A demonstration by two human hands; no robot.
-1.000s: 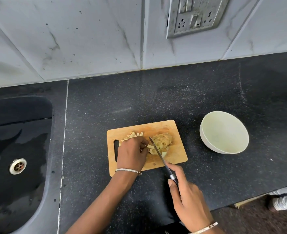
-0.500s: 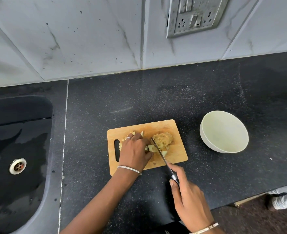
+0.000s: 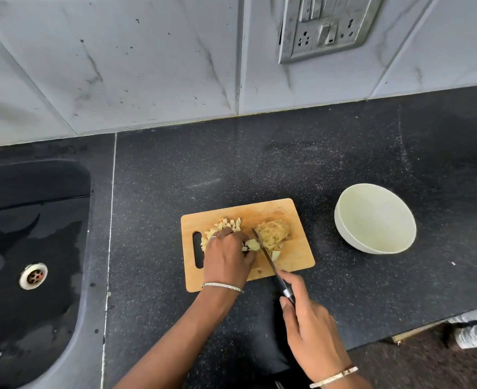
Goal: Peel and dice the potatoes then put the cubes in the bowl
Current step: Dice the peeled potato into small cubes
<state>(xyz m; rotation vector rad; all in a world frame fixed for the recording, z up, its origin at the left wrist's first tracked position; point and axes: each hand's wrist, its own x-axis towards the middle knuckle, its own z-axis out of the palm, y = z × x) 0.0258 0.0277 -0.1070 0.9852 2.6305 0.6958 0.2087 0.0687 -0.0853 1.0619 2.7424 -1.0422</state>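
Holding the knife: the right hand (image 3: 313,329) reached in over the worktop's front edge, fingers wrapped round the dark handle and forefinger laid forward along its top.
Knife: the knife (image 3: 266,255) had a slim steel blade that slanted across the board, its tip between the left hand and the potato.
Left hand: the left hand (image 3: 226,256) lay knuckles up on the board, fingers bent down over cut pieces and thumb beside a pale slice; I could not tell whether it gripped anything.
Wrists: each wore a thin silvery bangle.
Potato: the potato (image 3: 274,233), pale yellow and scored into slices, lay just right of the blade, well clear of the right hand.
Cubes: the cubes (image 3: 226,224), small and blocky, were heaped at the left fingertips.
Board: the cutting board (image 3: 296,258), a light wooden rectangle with rounded corners and a slot handle, sat near the middle of the front edge.
Bowl: the bowl (image 3: 342,234), round, smooth and off-white, stood right of the board, apart from it.
Worktop: the worktop (image 3: 288,164) was black speckled stone.
Sink: the sink (image 3: 35,178), dark and wet, filled the left end.
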